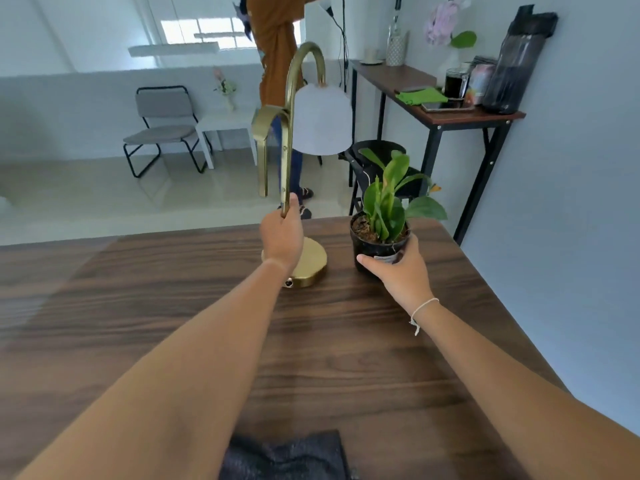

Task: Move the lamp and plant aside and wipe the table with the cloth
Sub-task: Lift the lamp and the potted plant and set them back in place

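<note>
A brass lamp (313, 263) with a curved neck and a white shade stands on the far part of the dark wooden table (346, 341). My left hand (282, 237) is wrapped around the lower end of its stem, just above the round base. To the right stands a small green plant (381, 216) in a black pot. My right hand (398, 268) grips the pot's near side. A dark grey cloth (287, 457) lies crumpled at the table's near edge, between my forearms.
A person in brown stands beyond the table's far edge (277, 46). A narrow console table (450, 116) with a green cloth, a mug and a black bag runs along the right wall. A black stool (377, 150) stands behind the plant. A chair (162, 126) sits far left.
</note>
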{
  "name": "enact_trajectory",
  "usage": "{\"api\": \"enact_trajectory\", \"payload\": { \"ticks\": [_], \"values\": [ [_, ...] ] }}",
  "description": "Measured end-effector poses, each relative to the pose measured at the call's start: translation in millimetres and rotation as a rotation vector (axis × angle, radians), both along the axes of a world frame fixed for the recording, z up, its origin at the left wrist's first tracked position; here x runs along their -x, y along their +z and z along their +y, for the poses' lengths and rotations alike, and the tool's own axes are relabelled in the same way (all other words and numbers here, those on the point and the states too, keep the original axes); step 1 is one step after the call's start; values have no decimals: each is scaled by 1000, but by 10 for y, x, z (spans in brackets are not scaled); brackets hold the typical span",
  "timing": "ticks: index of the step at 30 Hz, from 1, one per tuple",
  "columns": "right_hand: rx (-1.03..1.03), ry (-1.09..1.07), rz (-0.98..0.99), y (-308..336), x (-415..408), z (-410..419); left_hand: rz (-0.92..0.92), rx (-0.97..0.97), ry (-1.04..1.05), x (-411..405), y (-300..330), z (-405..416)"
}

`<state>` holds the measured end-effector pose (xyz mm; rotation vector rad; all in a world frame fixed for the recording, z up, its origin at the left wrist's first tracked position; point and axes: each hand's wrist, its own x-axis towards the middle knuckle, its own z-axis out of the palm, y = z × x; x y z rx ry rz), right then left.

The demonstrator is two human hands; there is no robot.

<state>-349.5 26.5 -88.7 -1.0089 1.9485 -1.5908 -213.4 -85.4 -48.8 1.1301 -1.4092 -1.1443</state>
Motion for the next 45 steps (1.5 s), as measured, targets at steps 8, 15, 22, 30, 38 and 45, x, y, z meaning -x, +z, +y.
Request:
{"api": "enact_trajectory", "payload": {
  "ticks": [8,15,22,30,38,45],
  "values": [
    [5,112,-23,-49,-702,188,33,9,124,-934,45,275],
    [-10,102,10,-141,-1006,316,18,19,182,-1445,-4,354],
    [-26,42,33,-205,-1015,395,64,33,234,-1547,-43,439],
    [-28,22,45,-243,-995,398,157,-18,300,-1511,-99,461],
    [-66,30,39,-245,-987,414,100,-23,212,-1569,-122,436],
    [-100,24,35,-228,-1016,700,-41,49,-3,-1812,-164,562]
  ]
}}
